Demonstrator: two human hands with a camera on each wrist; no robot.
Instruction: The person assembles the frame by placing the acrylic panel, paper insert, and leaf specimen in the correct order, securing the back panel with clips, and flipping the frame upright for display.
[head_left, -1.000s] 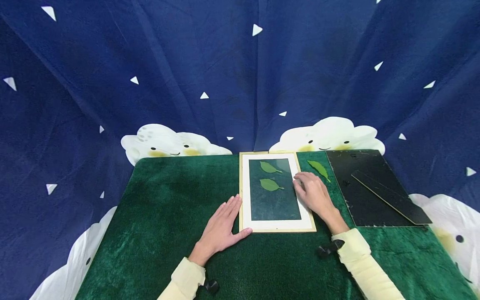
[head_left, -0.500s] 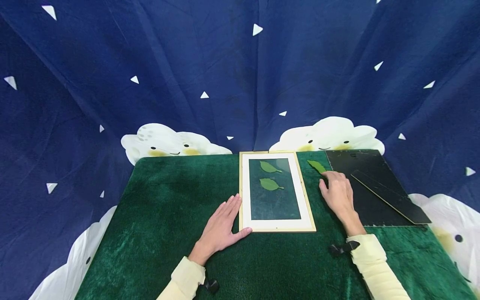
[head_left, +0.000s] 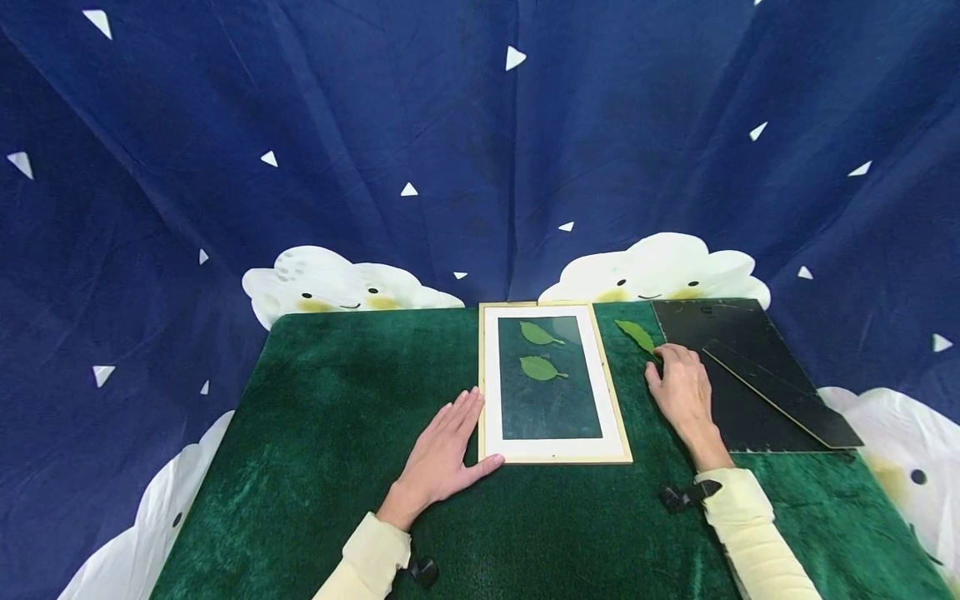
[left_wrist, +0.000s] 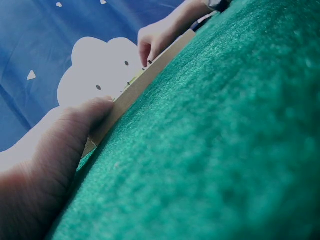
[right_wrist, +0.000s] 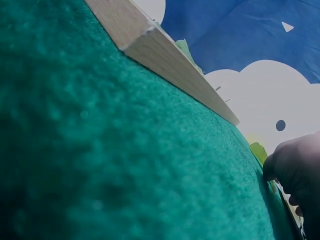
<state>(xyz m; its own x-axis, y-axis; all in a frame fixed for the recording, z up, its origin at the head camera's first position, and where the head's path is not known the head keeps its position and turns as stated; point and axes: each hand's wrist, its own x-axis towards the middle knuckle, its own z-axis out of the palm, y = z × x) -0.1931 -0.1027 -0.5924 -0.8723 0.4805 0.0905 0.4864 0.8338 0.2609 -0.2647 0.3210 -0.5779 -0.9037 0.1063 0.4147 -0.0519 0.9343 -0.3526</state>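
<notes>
A picture frame (head_left: 551, 451) with a light wood border and white mat lies on the green cloth. Two green leaves, an upper leaf (head_left: 537, 334) and a lower leaf (head_left: 540, 368), lie inside its window, stems to the right. My left hand (head_left: 442, 454) rests flat with straight fingers along the frame's left edge, its thumb at the lower left corner. To the right of the frame, my right hand (head_left: 681, 387) has curled fingers pinching the stem end of a third leaf (head_left: 634, 333). That leaf's blade lies on the cloth; the fingertips partly hide its stem.
A black backing board (head_left: 720, 321) with a slanting stand leg (head_left: 780, 400) lies on the right of the table, partly behind my right hand. The green cloth (head_left: 337, 400) covers the table. A blue curtain (head_left: 450, 125) with white clouds hangs behind.
My right hand has left the frame's right edge, moving right to the loose leaf's stem, then shifting slightly right. The left hand, frame and leaves have stayed in place.
</notes>
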